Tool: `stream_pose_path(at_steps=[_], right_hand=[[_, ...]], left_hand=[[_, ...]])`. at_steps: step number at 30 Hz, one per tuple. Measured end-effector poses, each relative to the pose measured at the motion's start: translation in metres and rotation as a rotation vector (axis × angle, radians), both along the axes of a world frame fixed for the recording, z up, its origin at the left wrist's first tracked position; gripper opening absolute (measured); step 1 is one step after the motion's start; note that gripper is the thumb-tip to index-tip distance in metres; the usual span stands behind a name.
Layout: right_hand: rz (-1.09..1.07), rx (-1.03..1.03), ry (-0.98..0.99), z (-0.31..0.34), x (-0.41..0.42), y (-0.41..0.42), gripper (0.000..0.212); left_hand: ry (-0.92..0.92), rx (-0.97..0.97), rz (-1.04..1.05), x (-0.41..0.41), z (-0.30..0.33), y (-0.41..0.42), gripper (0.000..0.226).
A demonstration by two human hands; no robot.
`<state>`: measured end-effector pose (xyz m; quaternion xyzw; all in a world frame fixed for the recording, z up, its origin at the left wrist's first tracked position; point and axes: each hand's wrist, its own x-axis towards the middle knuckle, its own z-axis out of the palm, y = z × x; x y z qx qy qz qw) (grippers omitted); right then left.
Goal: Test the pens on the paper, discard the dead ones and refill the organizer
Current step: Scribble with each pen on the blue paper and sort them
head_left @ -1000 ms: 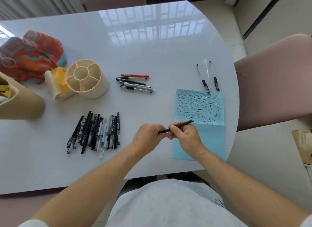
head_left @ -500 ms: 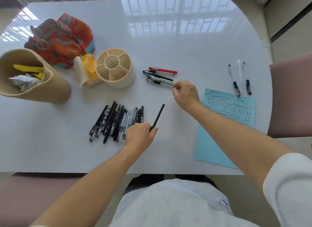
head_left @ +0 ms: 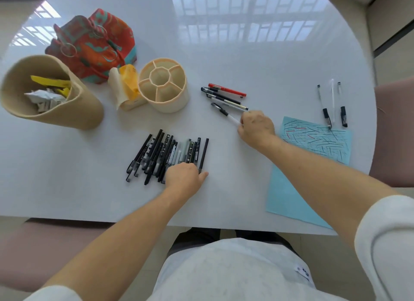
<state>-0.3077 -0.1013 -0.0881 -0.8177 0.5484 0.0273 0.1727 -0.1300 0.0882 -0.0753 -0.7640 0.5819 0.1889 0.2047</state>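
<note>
My left hand (head_left: 184, 176) rests at the near end of the row of dark pens (head_left: 167, 156) on the white table (head_left: 224, 54). Its fingers curl over the lower tip of a plain black pen (head_left: 203, 155), the outermost one on the thumb side of the row, and the thumb points out flat on the table just past it; I cannot tell whether the pen is truly pinched or only touched. The pen itself lies flat against the table, parallel with its neighbours.

My right hand (head_left: 256, 127) is further out and pinches the near end of a clear-barrelled pen with a black cap (head_left: 225, 113), which angles away from the fingers toward the far left. Just beyond that hand lie three more pens: a red pen (head_left: 227, 90) and two dark-capped ones (head_left: 224, 99), side by side.

To the outer side of my right hand sits the blue paper (head_left: 291, 188), its far half covered with scribbled test strokes. Beyond its far edge lie three thin clear pens (head_left: 332, 103), one tip touching the sheet.

Beyond my left hand stands the round beige organizer (head_left: 164, 99) with its divided compartments showing no pens. Further to that side is a tan bin (head_left: 74, 108) holding crumpled paper and yellow scraps, and behind it a patterned red pouch (head_left: 96, 45).
</note>
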Motion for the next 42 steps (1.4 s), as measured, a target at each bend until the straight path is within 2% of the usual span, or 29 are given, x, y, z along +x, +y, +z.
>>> stream_pose_path(at_steps=[2,5,8,10,13,18,20,24,28,31,33,35,37,39,42], right_hand=[[-0.111,0.055,-0.108,0.007,-0.013,0.007,0.02],[-0.348,0.206,-0.452,0.022,-0.046,0.028,0.01],[-0.592,0.399,-0.823,0.04,-0.089,0.059,0.005],[-0.682,0.464,-0.979,0.049,-0.121,0.078,0.01],[-0.75,0.497,-1.107,0.057,-0.162,0.104,0.014],[-0.865,0.514,-1.251,0.057,-0.208,0.136,0.016],[-0.851,0.54,-1.265,0.054,-0.218,0.146,0.005],[-0.732,0.562,-1.135,0.045,-0.229,0.16,0.015],[-0.779,0.497,-1.114,0.042,-0.244,0.16,0.019],[-0.876,0.442,-1.13,0.04,-0.246,0.157,0.021],[-1.031,0.382,-1.17,0.04,-0.255,0.15,0.019],[-1.244,0.246,-1.213,0.041,-0.287,0.139,0.015],[-1.297,0.118,-1.157,0.043,-0.33,0.128,0.016],[-1.234,0.122,-1.085,0.042,-0.353,0.123,0.015],[-1.062,0.197,-1.053,0.034,-0.339,0.119,0.009]], left_hand=[[0.012,-0.031,0.034,-0.002,0.003,-0.002,0.064],[0.116,-0.169,0.082,-0.01,0.01,-0.012,0.053],[0.345,-0.354,0.13,-0.029,0.017,-0.027,0.031],[0.524,-0.401,0.109,-0.05,0.024,-0.037,0.032],[0.683,-0.332,-0.044,-0.089,0.03,-0.049,0.051],[0.739,-0.192,-0.307,-0.149,0.031,-0.057,0.017],[0.727,-0.145,-0.389,-0.168,0.03,-0.055,0.016],[0.695,-0.094,-0.499,-0.2,0.028,-0.052,0.019],[0.64,-0.134,-0.511,-0.214,0.021,-0.052,0.021],[0.592,-0.22,-0.541,-0.231,0.018,-0.06,0.023],[0.525,-0.26,-0.536,-0.238,0.016,-0.067,0.025],[0.421,-0.262,-0.468,-0.223,0.01,-0.073,0.026],[0.374,-0.296,-0.419,-0.201,0.003,-0.074,0.024],[0.427,-0.335,-0.419,-0.197,-0.001,-0.071,0.022],[0.578,-0.33,-0.488,-0.227,-0.003,-0.066,0.018]])
